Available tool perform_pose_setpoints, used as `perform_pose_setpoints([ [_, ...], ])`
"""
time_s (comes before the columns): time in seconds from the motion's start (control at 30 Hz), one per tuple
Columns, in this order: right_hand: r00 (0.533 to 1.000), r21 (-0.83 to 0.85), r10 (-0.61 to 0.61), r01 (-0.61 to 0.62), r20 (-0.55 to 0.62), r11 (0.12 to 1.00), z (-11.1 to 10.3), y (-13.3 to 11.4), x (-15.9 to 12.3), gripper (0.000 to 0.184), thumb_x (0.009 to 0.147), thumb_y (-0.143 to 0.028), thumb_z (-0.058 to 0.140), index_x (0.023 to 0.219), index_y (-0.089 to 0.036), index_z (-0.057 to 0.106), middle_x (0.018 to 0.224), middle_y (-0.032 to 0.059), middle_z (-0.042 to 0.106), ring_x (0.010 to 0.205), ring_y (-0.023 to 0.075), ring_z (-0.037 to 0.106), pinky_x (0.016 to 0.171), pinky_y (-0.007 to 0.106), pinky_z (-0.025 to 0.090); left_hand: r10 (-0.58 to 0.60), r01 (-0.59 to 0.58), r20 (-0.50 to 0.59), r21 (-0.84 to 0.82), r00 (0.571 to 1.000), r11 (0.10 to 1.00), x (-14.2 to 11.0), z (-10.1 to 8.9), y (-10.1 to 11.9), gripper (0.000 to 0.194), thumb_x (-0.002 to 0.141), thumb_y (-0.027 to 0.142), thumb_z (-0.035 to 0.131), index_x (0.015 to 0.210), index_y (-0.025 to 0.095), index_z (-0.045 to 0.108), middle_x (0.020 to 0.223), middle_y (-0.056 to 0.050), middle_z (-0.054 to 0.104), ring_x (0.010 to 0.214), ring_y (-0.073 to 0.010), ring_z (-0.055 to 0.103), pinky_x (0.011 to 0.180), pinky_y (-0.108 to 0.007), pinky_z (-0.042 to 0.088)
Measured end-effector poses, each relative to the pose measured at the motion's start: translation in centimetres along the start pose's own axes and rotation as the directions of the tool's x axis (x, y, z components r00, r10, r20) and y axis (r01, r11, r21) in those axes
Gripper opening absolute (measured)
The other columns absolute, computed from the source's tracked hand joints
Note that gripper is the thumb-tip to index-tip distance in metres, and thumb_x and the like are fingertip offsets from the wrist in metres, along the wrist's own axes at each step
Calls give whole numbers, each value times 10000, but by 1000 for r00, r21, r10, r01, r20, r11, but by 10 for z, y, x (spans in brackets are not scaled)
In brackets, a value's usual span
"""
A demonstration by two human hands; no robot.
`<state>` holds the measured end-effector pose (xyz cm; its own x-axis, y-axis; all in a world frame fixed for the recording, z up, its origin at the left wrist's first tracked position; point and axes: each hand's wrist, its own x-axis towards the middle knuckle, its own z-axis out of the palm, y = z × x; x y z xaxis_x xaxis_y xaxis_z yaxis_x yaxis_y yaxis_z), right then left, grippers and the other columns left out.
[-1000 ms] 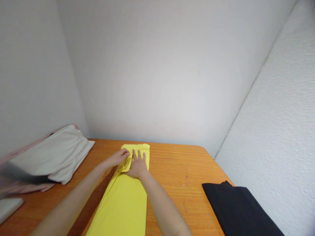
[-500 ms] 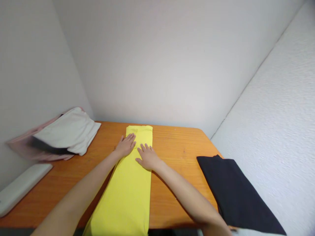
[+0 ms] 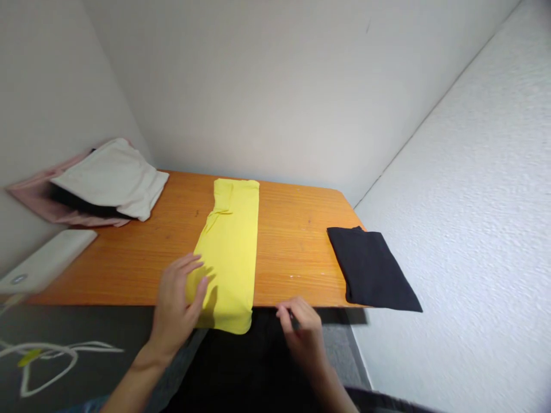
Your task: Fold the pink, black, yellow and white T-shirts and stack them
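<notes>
A yellow garment [image 3: 230,246], folded into a long strip, runs across the orange wooden table [image 3: 293,241] from the wall to the near edge, its end hanging just over that edge. My left hand [image 3: 176,304] is open with fingers spread, at the left side of the strip's near end, fingertips close to or on the cloth. My right hand [image 3: 301,330] hovers below the table's front edge, to the right of the strip, fingers curled loosely with nothing seen in them.
A folded black garment [image 3: 372,269] lies at the table's right end. A pile of white, black and pink clothes [image 3: 107,180] sits at the back left, against the wall. A flat white device [image 3: 43,264] lies at the left edge. Walls enclose three sides.
Both hands drew back from the far end of the yellow strip to the near table edge. The right hand left the cloth. The view pulled back and now shows the whole table.
</notes>
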<state>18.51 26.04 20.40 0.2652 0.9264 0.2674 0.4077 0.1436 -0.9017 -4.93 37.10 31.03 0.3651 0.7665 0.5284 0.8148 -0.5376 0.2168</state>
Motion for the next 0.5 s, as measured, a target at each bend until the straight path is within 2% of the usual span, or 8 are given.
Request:
perform_pose_setpoints([
  [0.07,993,74,79,-86,82,994,17,-1,-25,290,964,-375,461,891,-245,709,827,72,671,802,217,609,752,364,479,-207,211,-159,11,965,977,-49,-11,-20,264,905,445,484,1039,220,513,1084,-113,586,1147,-295,543,1037,-496,430],
  [0.1,987,121,112,-126,113,985,28,0,-33,292,962,-393,463,956,-245,715,898,78,684,857,222,618,792,368,485,-300,303,-190,-15,935,953,-69,-12,-33,299,879,489,502,1005,218,511,1032,-109,578,1098,-309,555,998,-508,453],
  [0.13,982,177,144,-165,126,970,38,3,-38,309,960,-418,467,1039,-242,709,990,87,688,933,229,621,848,376,486,-393,389,-175,-57,903,919,-86,-11,-45,351,851,537,513,992,216,514,1010,-107,574,1061,-317,565,968,-517,470],
  [0.2,970,316,202,-235,134,919,57,9,-39,404,944,-490,481,1185,-220,662,1179,110,651,1089,245,595,952,387,465,-546,529,-64,-177,835,830,-106,-5,-65,479,791,631,530,1010,205,528,1034,-114,587,1023,-321,589,931,-518,498],
  [0.27,957,439,238,-288,168,851,71,11,-31,500,915,-570,501,1211,-192,643,1240,123,626,1150,255,573,998,384,440,-624,616,77,-295,777,731,-110,1,-75,597,732,698,552,1048,191,543,1091,-126,616,1031,-318,611,937,-500,512],
  [0.3,949,482,246,-313,198,818,75,11,-25,523,904,-603,502,1174,-183,657,1209,121,640,1135,256,579,995,379,438,-630,637,146,-340,762,692,-108,3,-76,631,715,711,568,1066,187,552,1122,-126,630,1053,-314,616,959,-485,507],
  [0.4,922,540,298,-387,248,747,81,0,-9,559,872,-680,494,935,-163,699,945,82,692,951,238,618,890,351,469,-594,687,348,-403,726,604,-91,0,-66,615,702,697,626,1048,189,610,1105,-97,694,1076,-307,635,993,-447,498],
  [0.5,898,616,313,-440,310,653,81,-13,-8,543,812,-694,576,802,-160,671,771,40,660,769,199,602,753,311,475,-558,760,517,-433,650,485,-78,-13,-53,533,694,640,688,1002,205,683,985,-74,748,1019,-323,674,933,-440,538],
])
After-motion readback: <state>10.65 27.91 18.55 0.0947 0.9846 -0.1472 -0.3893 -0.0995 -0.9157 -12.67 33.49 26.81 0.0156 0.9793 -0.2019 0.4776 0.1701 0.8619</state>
